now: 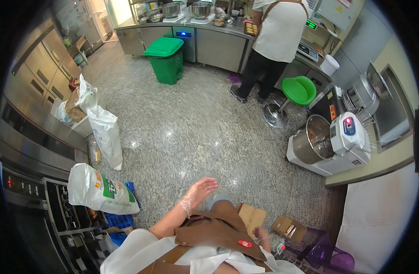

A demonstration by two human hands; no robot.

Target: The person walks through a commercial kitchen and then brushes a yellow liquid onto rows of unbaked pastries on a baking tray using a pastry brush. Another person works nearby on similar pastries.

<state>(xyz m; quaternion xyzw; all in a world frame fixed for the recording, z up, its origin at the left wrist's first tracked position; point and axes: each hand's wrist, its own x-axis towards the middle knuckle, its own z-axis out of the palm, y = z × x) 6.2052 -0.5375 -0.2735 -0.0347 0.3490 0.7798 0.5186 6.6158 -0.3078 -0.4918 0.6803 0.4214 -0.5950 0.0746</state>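
My left hand point(199, 191), in a clear plastic glove, reaches out in front of the brown apron point(216, 236) with nothing in it and its fingers extended. At the apron's right side hangs my right hand point(260, 233), small in view and partly curled; whether it grips anything is not visible. Close by it lie flattened cardboard point(252, 217) and a clear plastic bottle with a red cap point(277, 244). Speckled stone floor lies before me.
A co-worker point(281, 30) stands at the steel counter point(219, 41), beside a green stool point(299, 90). A green bin point(165, 61) stands mid-left. Left are white sacks point(105, 137), a printed sack point(101, 188) and ovens point(21, 212); right, a dough mixer point(346, 137) and a cardboard box point(289, 228).
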